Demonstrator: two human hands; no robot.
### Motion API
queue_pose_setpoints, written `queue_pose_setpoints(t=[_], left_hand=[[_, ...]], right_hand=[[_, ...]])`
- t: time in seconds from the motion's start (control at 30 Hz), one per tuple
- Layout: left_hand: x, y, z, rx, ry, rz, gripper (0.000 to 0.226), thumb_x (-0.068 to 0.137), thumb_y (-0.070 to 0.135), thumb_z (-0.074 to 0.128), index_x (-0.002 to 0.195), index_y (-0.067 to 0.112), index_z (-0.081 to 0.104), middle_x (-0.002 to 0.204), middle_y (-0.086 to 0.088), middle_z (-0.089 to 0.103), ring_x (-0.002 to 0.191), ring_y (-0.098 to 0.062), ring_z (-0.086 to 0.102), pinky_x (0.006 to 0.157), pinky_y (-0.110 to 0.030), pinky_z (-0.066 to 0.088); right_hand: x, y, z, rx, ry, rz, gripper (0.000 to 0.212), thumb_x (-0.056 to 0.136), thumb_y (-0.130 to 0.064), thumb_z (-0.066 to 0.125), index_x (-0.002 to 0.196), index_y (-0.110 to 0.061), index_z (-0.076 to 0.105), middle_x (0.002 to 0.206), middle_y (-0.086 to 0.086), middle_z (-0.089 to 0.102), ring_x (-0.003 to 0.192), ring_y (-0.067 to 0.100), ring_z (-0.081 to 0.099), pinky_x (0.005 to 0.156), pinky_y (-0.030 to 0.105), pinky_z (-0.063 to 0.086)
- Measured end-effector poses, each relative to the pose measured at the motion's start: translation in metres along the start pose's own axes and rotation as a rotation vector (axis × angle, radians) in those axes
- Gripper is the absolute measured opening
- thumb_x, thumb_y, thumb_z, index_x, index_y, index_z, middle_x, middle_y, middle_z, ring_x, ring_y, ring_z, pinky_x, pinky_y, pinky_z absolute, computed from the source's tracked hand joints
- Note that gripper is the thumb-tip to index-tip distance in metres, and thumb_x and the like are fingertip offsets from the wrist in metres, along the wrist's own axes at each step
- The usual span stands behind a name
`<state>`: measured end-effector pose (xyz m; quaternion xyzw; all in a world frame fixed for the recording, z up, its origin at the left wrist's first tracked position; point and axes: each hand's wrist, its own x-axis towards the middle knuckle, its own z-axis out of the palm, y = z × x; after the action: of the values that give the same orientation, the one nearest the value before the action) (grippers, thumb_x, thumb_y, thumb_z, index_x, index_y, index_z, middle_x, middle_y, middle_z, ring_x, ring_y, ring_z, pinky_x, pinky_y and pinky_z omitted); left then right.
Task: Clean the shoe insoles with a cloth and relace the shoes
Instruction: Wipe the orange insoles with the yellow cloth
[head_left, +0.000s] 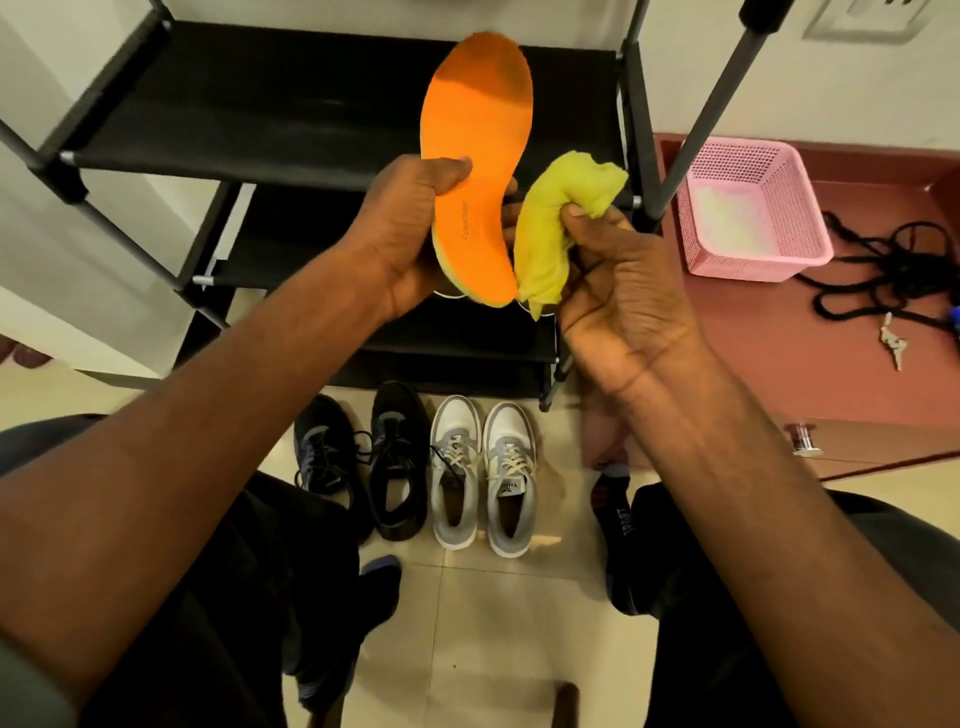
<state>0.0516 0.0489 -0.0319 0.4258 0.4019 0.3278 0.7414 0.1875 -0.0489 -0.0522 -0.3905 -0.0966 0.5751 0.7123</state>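
My left hand grips an orange insole near its heel end, thumb across the top, and holds it upright in front of the rack. My right hand grips a bunched yellow cloth, which touches the insole's right edge near the heel. On the floor below stand a black pair of shoes and a grey-and-white pair of shoes, both laced. A heap of black laces lies on the reddish surface at the right.
A black shelf rack stands straight ahead. A pink mesh basket sits on the reddish surface, with keys beside the laces. My legs and socked feet flank the shoes on the tiled floor.
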Motion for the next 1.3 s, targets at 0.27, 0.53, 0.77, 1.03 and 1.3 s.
queue_pose_setpoints(t=[0.27, 0.53, 0.77, 1.03, 1.3], left_hand=[[-0.008, -0.001, 0.006, -0.056, -0.135, -0.085, 0.036, 0.108, 0.031, 0.048, 0.134, 0.008, 0.058, 0.119, -0.014, 0.075, 0.101, -0.031, 0.075, 0.080, -0.045, 0.063], [-0.005, -0.016, 0.009, -0.397, -0.266, -0.151, 0.050, 0.111, 0.035, 0.035, 0.137, -0.003, 0.055, 0.127, -0.024, 0.066, 0.118, -0.036, 0.063, 0.102, -0.047, 0.056], [-0.009, -0.018, 0.015, -0.398, -0.306, -0.142, 0.053, 0.112, 0.037, 0.032, 0.144, 0.000, 0.051, 0.129, -0.019, 0.066, 0.112, -0.032, 0.067, 0.096, -0.044, 0.058], [-0.001, -0.023, 0.009, -0.493, -0.338, -0.142, 0.068, 0.111, 0.049, 0.028, 0.157, 0.000, 0.034, 0.160, -0.024, 0.038, 0.147, -0.035, 0.041, 0.122, -0.048, 0.035], [-0.005, -0.021, 0.019, -0.484, -0.261, -0.092, 0.066, 0.111, 0.048, 0.030, 0.156, 0.001, 0.036, 0.158, -0.028, 0.039, 0.130, -0.036, 0.052, 0.113, -0.047, 0.044]], right_hand=[[-0.001, -0.001, 0.004, -0.184, 0.011, -0.089, 0.035, 0.100, -0.006, 0.062, 0.136, -0.002, 0.062, 0.117, 0.012, 0.075, 0.101, 0.027, 0.075, 0.081, 0.039, 0.063], [-0.014, 0.006, 0.018, -0.465, -0.085, -0.358, 0.044, 0.088, 0.004, 0.075, 0.128, -0.008, 0.061, 0.103, 0.005, 0.079, 0.101, 0.021, 0.076, 0.084, 0.038, 0.063], [-0.014, 0.006, 0.020, -0.445, -0.092, -0.424, 0.043, 0.086, 0.008, 0.075, 0.118, -0.017, 0.059, 0.106, 0.008, 0.075, 0.105, 0.025, 0.073, 0.082, 0.041, 0.063], [-0.021, 0.013, 0.012, -1.056, -0.073, -0.589, 0.034, 0.087, -0.016, 0.082, 0.119, -0.021, 0.073, 0.111, -0.013, 0.075, 0.105, 0.001, 0.071, 0.091, 0.028, 0.059], [-0.020, 0.020, 0.021, -1.208, 0.056, -0.681, 0.023, 0.084, -0.017, 0.084, 0.107, -0.016, 0.080, 0.100, -0.006, 0.076, 0.090, 0.008, 0.071, 0.081, 0.029, 0.058]])
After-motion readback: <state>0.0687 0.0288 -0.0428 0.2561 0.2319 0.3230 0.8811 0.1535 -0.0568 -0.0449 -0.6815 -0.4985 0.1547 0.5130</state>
